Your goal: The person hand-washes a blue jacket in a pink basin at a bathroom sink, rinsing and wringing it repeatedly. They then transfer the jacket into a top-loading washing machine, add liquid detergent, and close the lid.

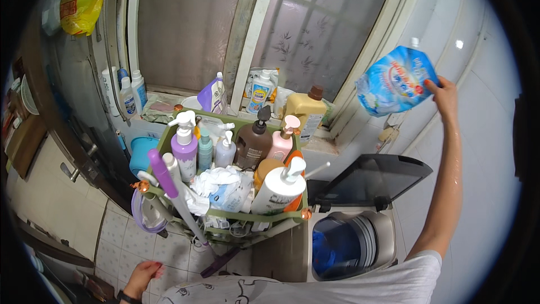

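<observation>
My right hand [444, 93] grips the lower right edge of a blue detergent refill pouch [396, 82]. The pouch bears writing and has a white spout at its top. It is held up in front of the white wall, my arm stretched out. Below stands a top-loading washing machine [384, 236] with its dark lid [375, 179] raised. Blue fabric [324, 253] lies inside the drum. Low at the left, my left hand [145, 278] hangs over the tiled floor with nothing visible in it, its fingers bent and partly blurred.
A green rolling cart [236, 216] full of pump bottles stands before me, a purple-handled floor squeegee [185, 207] leaning against it. Bottles, including a yellow jug [301, 112], line the window sill. A blue bucket [143, 152] sits behind the cart, near a dark-framed door [67, 135].
</observation>
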